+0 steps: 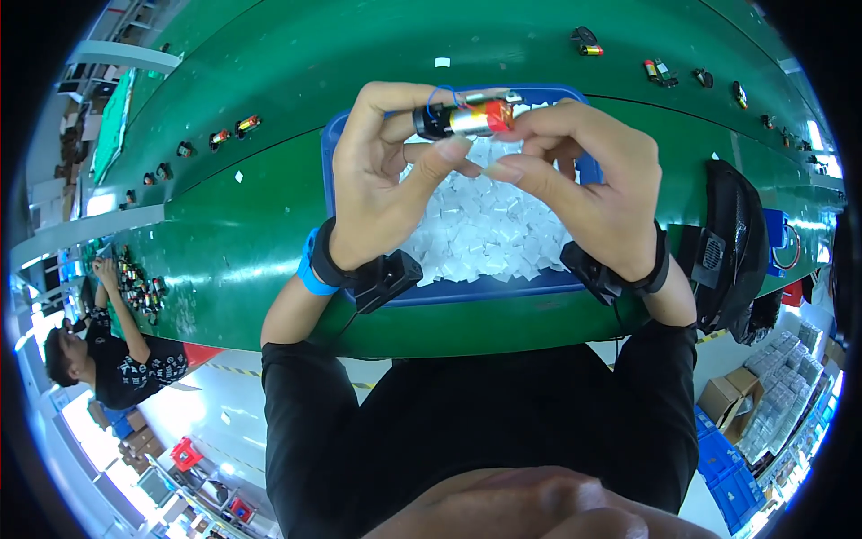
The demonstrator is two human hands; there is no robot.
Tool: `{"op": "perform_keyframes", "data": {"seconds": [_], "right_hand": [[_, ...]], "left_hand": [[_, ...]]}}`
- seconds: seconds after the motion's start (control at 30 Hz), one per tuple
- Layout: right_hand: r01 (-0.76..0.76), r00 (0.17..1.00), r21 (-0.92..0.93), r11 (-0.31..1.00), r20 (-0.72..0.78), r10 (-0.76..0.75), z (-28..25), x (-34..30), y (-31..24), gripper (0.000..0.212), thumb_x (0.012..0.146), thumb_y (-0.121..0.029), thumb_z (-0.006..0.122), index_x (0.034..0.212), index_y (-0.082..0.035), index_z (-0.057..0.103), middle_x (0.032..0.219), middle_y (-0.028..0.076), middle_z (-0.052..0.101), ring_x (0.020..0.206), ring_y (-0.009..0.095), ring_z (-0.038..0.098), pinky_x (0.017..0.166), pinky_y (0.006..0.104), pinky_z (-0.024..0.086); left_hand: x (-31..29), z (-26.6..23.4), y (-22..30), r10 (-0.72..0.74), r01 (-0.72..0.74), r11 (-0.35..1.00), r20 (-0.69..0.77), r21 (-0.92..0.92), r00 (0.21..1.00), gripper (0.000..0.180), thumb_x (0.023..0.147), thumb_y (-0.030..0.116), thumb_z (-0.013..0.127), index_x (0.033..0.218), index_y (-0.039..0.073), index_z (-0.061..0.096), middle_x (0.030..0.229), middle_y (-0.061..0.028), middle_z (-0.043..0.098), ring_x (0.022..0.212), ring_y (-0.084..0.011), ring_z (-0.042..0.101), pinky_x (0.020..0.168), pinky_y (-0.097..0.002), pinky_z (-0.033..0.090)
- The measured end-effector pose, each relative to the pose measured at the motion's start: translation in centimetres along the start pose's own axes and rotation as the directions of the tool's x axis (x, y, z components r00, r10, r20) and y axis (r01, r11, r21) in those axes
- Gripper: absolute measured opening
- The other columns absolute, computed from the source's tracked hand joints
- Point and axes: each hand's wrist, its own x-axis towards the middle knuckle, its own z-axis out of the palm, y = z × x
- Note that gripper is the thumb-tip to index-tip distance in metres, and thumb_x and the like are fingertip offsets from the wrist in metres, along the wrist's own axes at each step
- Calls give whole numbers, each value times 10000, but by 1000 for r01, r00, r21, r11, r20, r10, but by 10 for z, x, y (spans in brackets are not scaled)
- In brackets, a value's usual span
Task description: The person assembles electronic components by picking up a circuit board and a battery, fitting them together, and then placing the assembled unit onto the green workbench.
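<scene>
My left hand [382, 184] is closed round a small battery assembly [467, 120], holding it above the tray. It has a black end on the left, a silver and yellow body and a red wrapped end on the right. A thin blue wire [437, 91] loops over its top. Close against the red end, my right hand [606, 171] has its thumb and fingers curled together; whatever they pinch is too small to make out. Beneath both hands lies a blue tray [503, 294] full of small white pieces [485, 234].
Similar small assemblies stand along the green table [251, 225], such as one at the left [249, 125] and one at the far right [660, 72]. A black bag [732, 242] lies at the right. A co-worker [117, 359] sits at the left beside a heap of parts [139, 287].
</scene>
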Motion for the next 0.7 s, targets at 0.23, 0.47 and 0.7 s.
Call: {"op": "perform_keyframes", "data": {"seconds": [0.23, 0.47, 0.7], "right_hand": [[-79, 995, 146, 986, -44, 86, 10, -4, 3, 204, 855, -64, 778, 1002, 54, 701, 739, 71, 690, 589, 81, 639, 508, 188, 450], [-84, 993, 332, 940, -51, 107, 16, -7, -3, 194, 880, -27, 740, 1042, 70, 700, 725, 81, 685, 557, 95, 634, 499, 200, 455], [-437, 857, 650, 622, 91, 507, 25, -12, -14, 260, 990, -144, 626, 1119, 74, 683, 590, 46, 593, 446, 90, 535, 442, 218, 419]], "left_hand": [[1, 4, -2, 109, -111, 950, 22, 293, 994, 370, 890, 19, 717, 1202, -18, 520, 1275, -224, 639, 1034, -219, 694, 749, -286, 604], [-5, 7, 3, 307, -269, 727, 51, 632, 950, 377, 797, 21, 797, 1138, -9, 641, 1124, -134, 732, 895, -188, 730, 706, -261, 583], [-6, 18, 12, 373, -289, 403, 132, 868, 918, 400, 731, 24, 842, 1093, 7, 675, 1027, -106, 746, 763, -210, 715, 633, -247, 555]]}}
